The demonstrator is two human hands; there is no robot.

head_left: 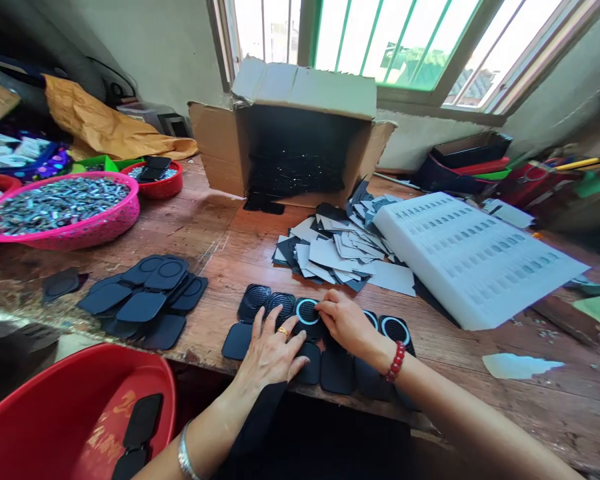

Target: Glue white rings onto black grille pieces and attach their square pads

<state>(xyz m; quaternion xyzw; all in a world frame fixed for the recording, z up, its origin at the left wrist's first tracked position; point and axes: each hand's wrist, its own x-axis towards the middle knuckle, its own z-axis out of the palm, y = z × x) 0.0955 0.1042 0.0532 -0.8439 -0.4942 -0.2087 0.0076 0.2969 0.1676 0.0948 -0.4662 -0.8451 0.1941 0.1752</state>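
Observation:
A row of black folding cases (254, 300) lies opened out along the table's front edge, each with a square ridged half behind and a smooth flat half in front. My left hand (274, 350) rests palm down over the left cases, its fingers spread. Closed in a pinch, my right hand (349, 325) has its fingertips at the right edge of a white ring (299, 312) in the third case. More white rings show in the cases to the right, including the end case (395, 328), partly behind my right hand. The two leftmost cases show no white ring.
Stacked black cases (147, 303) lie to the left, above a red tub (173, 387). Behind are a pink basket (115, 223) of small metal parts and an open cardboard box (220, 150). Loose card pieces (330, 253) and a white foam tray (473, 307) lie to the right.

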